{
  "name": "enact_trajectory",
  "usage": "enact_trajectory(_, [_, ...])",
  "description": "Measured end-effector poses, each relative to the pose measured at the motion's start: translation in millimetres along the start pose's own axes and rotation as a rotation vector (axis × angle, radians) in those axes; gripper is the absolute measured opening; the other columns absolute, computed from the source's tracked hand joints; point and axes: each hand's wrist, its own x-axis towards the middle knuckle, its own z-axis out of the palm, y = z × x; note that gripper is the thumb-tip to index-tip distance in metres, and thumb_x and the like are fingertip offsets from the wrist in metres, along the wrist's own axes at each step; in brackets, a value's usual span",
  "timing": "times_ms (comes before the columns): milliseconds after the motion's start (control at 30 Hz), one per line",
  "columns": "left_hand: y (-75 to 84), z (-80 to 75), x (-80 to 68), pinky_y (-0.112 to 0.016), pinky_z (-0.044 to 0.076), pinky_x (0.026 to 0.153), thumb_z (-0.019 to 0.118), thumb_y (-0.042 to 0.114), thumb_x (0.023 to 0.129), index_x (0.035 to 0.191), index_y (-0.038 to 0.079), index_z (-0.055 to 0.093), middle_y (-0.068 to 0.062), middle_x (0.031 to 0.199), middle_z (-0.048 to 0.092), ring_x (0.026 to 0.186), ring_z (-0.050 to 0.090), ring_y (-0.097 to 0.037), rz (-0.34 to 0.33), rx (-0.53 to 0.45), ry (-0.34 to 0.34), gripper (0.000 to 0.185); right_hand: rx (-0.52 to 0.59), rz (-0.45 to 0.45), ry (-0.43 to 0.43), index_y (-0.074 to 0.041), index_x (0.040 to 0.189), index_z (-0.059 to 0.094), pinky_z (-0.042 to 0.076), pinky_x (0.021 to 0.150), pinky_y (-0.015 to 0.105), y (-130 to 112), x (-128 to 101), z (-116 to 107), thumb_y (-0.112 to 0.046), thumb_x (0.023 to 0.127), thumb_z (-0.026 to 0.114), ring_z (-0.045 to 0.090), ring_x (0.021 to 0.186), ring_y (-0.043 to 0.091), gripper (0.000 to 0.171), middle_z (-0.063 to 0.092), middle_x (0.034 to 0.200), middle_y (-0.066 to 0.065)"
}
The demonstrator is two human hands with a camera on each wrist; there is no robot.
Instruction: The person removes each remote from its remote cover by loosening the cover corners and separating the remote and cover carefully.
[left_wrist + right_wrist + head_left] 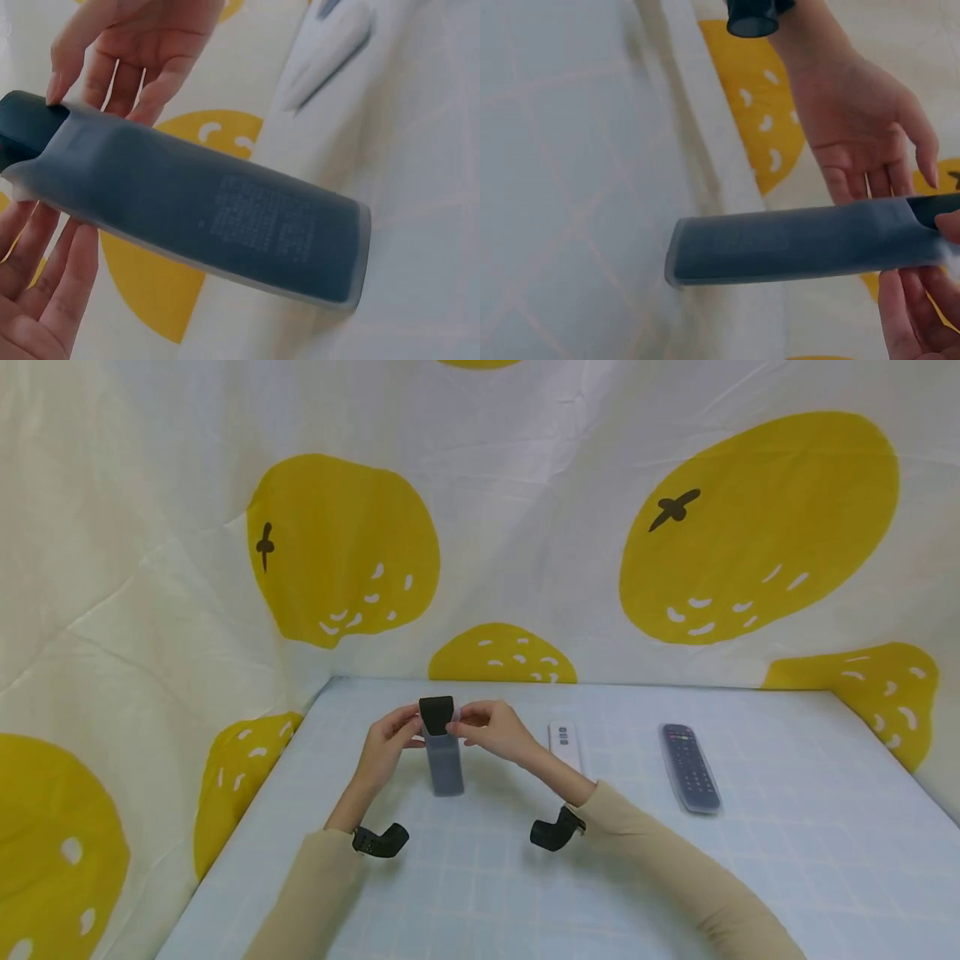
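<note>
A dark remote control (34,124) stands tilted with its lower end near the table. A translucent cover (447,768) encloses most of it, and its black top end sticks out at the cover's mouth. Small print shows through the cover in the left wrist view. My left hand (385,745) holds the left edge of the cover near the mouth, fingers behind. From the other side my right hand (498,732) pinches the top, its thumb on the black end and its fingers behind the cover.
A white remote (564,745) lies right of my hands, partly behind the right forearm. Farther right is a dark remote in a clear cover (690,768). A pale checked cloth (480,893) covers the table; a fruit-print curtain (525,527) hangs behind and at the sides.
</note>
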Motion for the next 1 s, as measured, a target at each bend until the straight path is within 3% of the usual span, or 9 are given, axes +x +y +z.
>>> enact_trajectory(100, [1.2,3.6,-4.8,-0.019,0.055,0.071,0.062,0.001,0.09,0.127,-0.008,0.055,-0.025,0.111,0.063,0.085,0.063,-0.005,0.012,0.052,0.027,0.039,-0.042,-0.023,0.042,-0.003,0.108,0.07,0.056,0.069,0.027,0,-3,1,-0.023,0.088,0.07,0.068,0.081,0.028,0.029,0.073,0.1,0.013])
enact_trajectory(200, [2.4,6.5,-6.9,-0.016,0.054,0.071,0.067,0.001,0.086,0.127,-0.004,0.058,-0.024,0.116,0.064,0.089,0.064,-0.009,0.002,0.101,0.055,0.043,-0.052,-0.035,0.078,-0.004,0.108,0.071,0.054,0.069,0.025,0,-6,2,-0.022,0.087,0.071,0.068,0.081,0.024,0.028,0.073,0.099,0.014])
enact_trajectory(367, [5.6,10.6,-3.6,-0.014,0.053,0.069,0.068,-0.002,0.083,0.124,-0.002,0.061,-0.024,0.113,0.067,0.087,0.066,-0.014,0.031,0.105,0.11,0.042,-0.083,-0.069,0.15,-0.005,0.105,0.073,0.055,0.072,0.025,-3,-6,2,-0.017,0.085,0.072,0.067,0.086,0.018,0.023,0.074,0.097,0.011])
enact_trajectory(533, [8.5,15.9,3.1,-0.013,0.052,0.069,0.069,-0.005,0.08,0.121,-0.004,0.063,-0.026,0.109,0.067,0.085,0.067,-0.016,0.052,0.106,0.166,0.041,-0.092,-0.1,0.219,-0.003,0.101,0.073,0.057,0.074,0.028,-5,-3,3,-0.012,0.083,0.072,0.069,0.086,0.021,0.02,0.074,0.095,0.012])
enact_trajectory(733, [4.8,16.7,6.4,-0.012,0.049,0.074,0.066,-0.003,0.082,0.124,-0.001,0.062,-0.022,0.113,0.067,0.088,0.063,-0.009,-0.075,0.1,0.191,0.042,-0.084,-0.082,0.248,-0.001,0.099,0.073,0.056,0.073,0.027,0,1,6,-0.011,0.083,0.073,0.068,0.082,0.019,0.019,0.074,0.092,0.013])
enact_trajectory(1000, [2.5,12.6,9.8,-0.015,0.052,0.075,0.06,-0.004,0.085,0.128,-0.004,0.057,-0.015,0.111,0.068,0.082,0.061,0.005,-0.203,-0.057,0.163,0.043,-0.03,-0.019,0.244,0.002,0.099,0.072,0.056,0.071,0.026,-9,1,8,-0.011,0.081,0.074,0.068,0.077,0.019,0.022,0.073,0.091,0.018])
